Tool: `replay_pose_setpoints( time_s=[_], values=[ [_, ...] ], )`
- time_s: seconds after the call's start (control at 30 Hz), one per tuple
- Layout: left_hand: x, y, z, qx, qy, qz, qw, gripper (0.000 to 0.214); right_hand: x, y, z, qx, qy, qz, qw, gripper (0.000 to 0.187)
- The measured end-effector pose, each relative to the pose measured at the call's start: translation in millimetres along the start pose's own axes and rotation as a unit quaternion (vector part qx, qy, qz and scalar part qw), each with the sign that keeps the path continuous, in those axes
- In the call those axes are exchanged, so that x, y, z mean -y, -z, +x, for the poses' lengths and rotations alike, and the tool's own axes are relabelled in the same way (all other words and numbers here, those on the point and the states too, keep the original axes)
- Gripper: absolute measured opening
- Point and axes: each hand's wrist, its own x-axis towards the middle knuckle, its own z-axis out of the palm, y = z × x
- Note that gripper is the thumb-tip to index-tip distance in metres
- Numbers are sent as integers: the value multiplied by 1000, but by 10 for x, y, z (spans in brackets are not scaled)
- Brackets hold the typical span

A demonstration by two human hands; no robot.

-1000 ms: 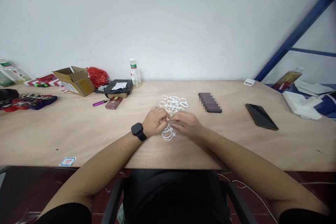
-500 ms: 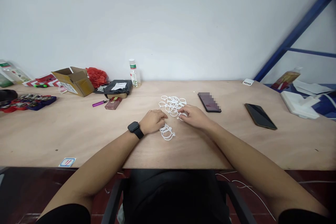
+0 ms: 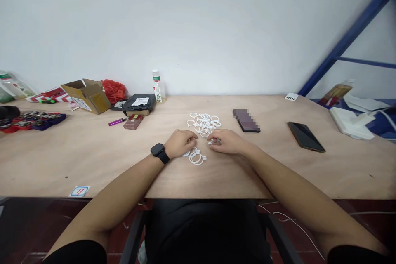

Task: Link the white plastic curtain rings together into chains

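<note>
A loose pile of white plastic rings [image 3: 204, 122] lies on the wooden table [image 3: 93, 156] just beyond my hands. A smaller bunch of joined white rings [image 3: 196, 156] lies below and between my hands. My left hand [image 3: 181, 142], with a black watch [image 3: 159, 152] on its wrist, rests curled on the table, its fingers touching that bunch. My right hand [image 3: 227, 142] is closed in a pinch on a single white ring [image 3: 211, 142] right beside the pile.
Two dark phones [image 3: 246, 120] [image 3: 305, 136] lie to the right. At the left stand a cardboard box [image 3: 87, 95], a red bag [image 3: 114, 89], a black parcel [image 3: 139, 103], a small bottle [image 3: 157, 86], a purple lighter [image 3: 116, 122] and a maroon packet [image 3: 133, 121]. A blue metal frame [image 3: 343, 45] rises at the right.
My hands separated from a joined grip over the bunch. The right hand reached up to the pile, took a ring, and drew back slightly toward me. The left hand stayed on the bunch.
</note>
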Motion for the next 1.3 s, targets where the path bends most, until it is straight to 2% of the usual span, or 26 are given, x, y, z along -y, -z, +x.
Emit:
replay_pose_setpoints(
  time_s=[0.17,0.27,0.33,0.4,0.47,0.53,0.67,0.9,1.3],
  values=[
    [2,2,-6,-19,-33,-27,999,20,17,-25,17,-32,9,-2,999,17],
    [-9,1,-25,-47,-60,-46,996,23,56,-47,27,-81,-1,92,992,17],
    [-29,2,-36,-55,-79,-54,994,31,114,-59,30,-103,-22,178,978,17],
    [-53,0,-39,-49,-103,-58,992,37,186,-69,28,-113,-33,255,960,17],
    [-71,-8,-34,-39,-122,-58,990,33,256,-75,23,-118,-27,295,948,18],
    [-78,-21,-24,-33,-132,-52,989,27,306,-76,19,-128,-12,288,949,17],
    [-68,-43,-14,-39,-122,-34,991,34,332,-72,18,-144,21,240,960,16],
    [-54,-60,-14,-58,-136,-22,989,35,288,-102,42,-143,13,206,968,19],
    [-73,-58,-7,-51,-151,-34,987,37,302,-127,53,-164,67,162,971,19]
  ],
)
